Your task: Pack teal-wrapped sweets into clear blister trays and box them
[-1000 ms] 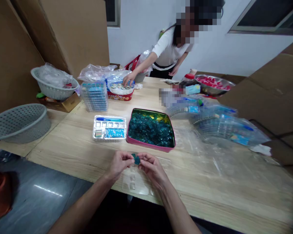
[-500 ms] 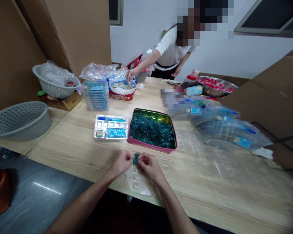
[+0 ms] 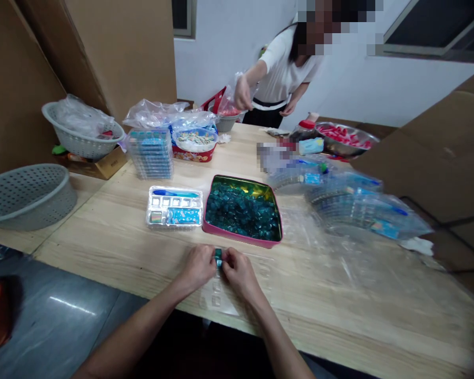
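Between the fingertips of my left hand (image 3: 199, 267) and my right hand (image 3: 239, 271) is a small teal square piece (image 3: 218, 255), too small to tell its kind. Both hands are closed in a pinch, one on each side of it. Beneath them lies a clear plastic blister tray (image 3: 235, 304) with small square hollows, partly covered by my hands. Just beyond, a pink-sided tin (image 3: 237, 239) holds a heap of teal pieces (image 3: 240, 210). To its left sits a filled clear tray (image 3: 174, 207) with a blue pen and a blue patterned block.
Stacked filled trays (image 3: 150, 155) stand behind, beside a red tub (image 3: 193, 153). Grey baskets (image 3: 43, 210) are at the left. Bagged trays (image 3: 351, 195) and a metal bowl of red pieces (image 3: 351, 150) lie right. A co-worker (image 3: 278, 73) stands across the table.
My hands have drawn slightly closer together around the teal piece, which has tilted. The co-worker's hand has lifted away from the red tub toward the right. The view has shifted slightly.
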